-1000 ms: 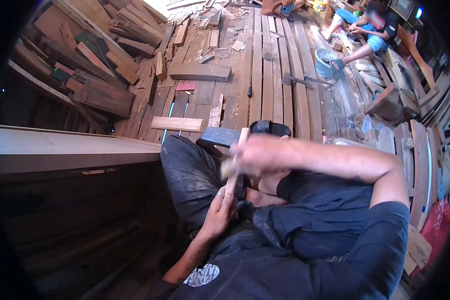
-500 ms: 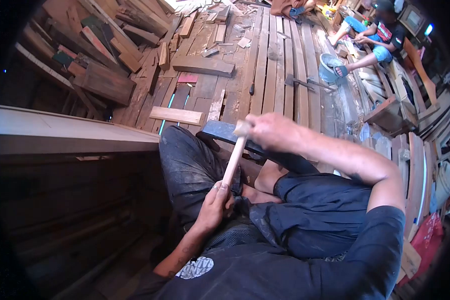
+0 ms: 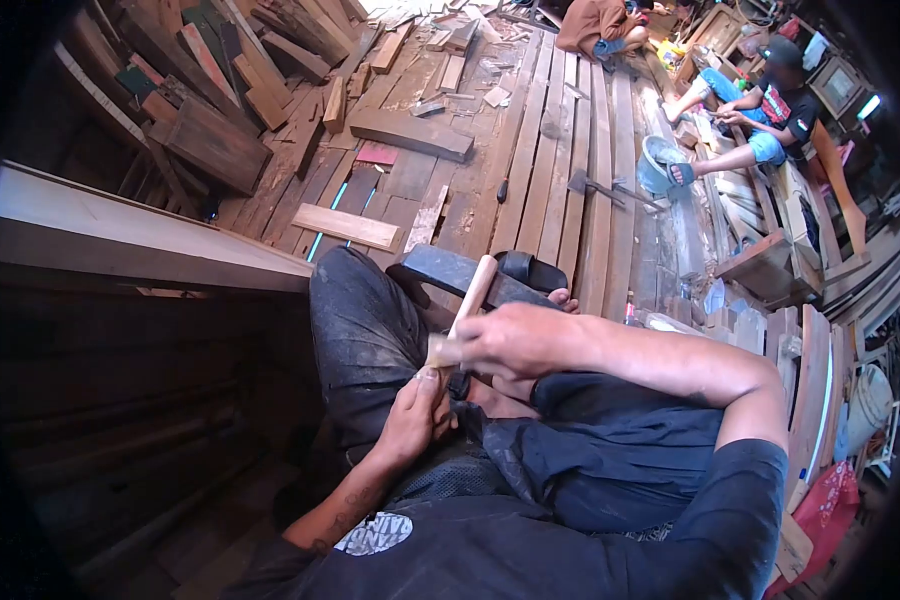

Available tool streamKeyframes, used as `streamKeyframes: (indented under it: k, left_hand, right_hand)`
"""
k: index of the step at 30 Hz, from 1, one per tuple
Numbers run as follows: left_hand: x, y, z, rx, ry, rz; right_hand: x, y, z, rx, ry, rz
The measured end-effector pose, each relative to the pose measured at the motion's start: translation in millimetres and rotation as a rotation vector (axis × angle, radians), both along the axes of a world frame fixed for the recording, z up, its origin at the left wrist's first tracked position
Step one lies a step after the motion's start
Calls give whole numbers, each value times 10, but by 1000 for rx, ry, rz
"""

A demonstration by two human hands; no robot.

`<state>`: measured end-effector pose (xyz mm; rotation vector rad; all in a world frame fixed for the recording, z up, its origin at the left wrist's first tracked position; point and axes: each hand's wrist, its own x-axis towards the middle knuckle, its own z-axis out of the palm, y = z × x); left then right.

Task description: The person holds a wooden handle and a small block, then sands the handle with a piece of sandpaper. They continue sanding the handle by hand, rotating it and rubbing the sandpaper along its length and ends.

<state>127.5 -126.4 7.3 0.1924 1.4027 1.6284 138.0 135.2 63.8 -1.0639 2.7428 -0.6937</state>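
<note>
The person's left hand is gripping the lower end of a pale wooden handle over the lap. The right hand is closing around its middle, seemingly pressing a small pale scrap against it, though blur is hiding which. A dark sandal is lying just beyond.

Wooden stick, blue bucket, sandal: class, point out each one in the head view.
wooden stick (image 3: 473,287), head view, upper shaft above the hands
blue bucket (image 3: 656,165), head view, its outer wall
sandal (image 3: 532,270), head view, its dark strap
</note>
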Motion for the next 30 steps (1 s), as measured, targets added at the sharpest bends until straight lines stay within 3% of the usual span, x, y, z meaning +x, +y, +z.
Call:
streamKeyframes:
  k: [2,4,5,8,10,12,15,16,18,21,22,24,25,26,28,30]
  left_hand:
    - [17,3,15,82,-69,46]
    - [28,-2,126,101,-88,72]
    - [11,17,169,114,-94,85]
    - [27,26,165,130,-133,78]
    - [37,19,132,102,-150,57]
    - [33,15,147,16,-114,27]
    - [14,-23,153,58,-90,-15]
    - [-1,-23,160,41,-77,-16]
    - [0,-19,166,3,-59,-22]
    - [62,-7,5,-15,3,0]
    - [68,4,-17,-13,15,-1]
    - [56,-26,15,-13,29,16]
    - [36,-21,71,-19,88,-2]
    - [24,-33,58,-10,78,-2]
    - [20,-8,145,-44,105,-5]
    - [19,-12,82,-9,51,-3]
  right_hand:
    - [-105,107,-182,-111,98,61]
    - [-216,449,-204,8,137,-217]
    - [-235,520,14,213,68,-332]
    - [-194,385,-212,109,33,-311]
    - [-87,83,-237,-38,10,-25]
    - [-13,22,-78,-52,31,46]
    - [-199,368,-111,-6,193,-225]
    - [-192,451,-47,180,78,-403]
    - [-191,390,-136,175,112,-381]
    - [13,-50,-87,-78,75,17]
    - [94,-130,-26,-48,-61,8]
    - [-39,40,-42,-88,-2,-10]
    - [-112,155,-1,0,-58,-136]
    - [-191,303,-66,-46,168,-194]
    - [-203,348,85,320,53,-376]
    - [-88,85,39,91,86,-197]
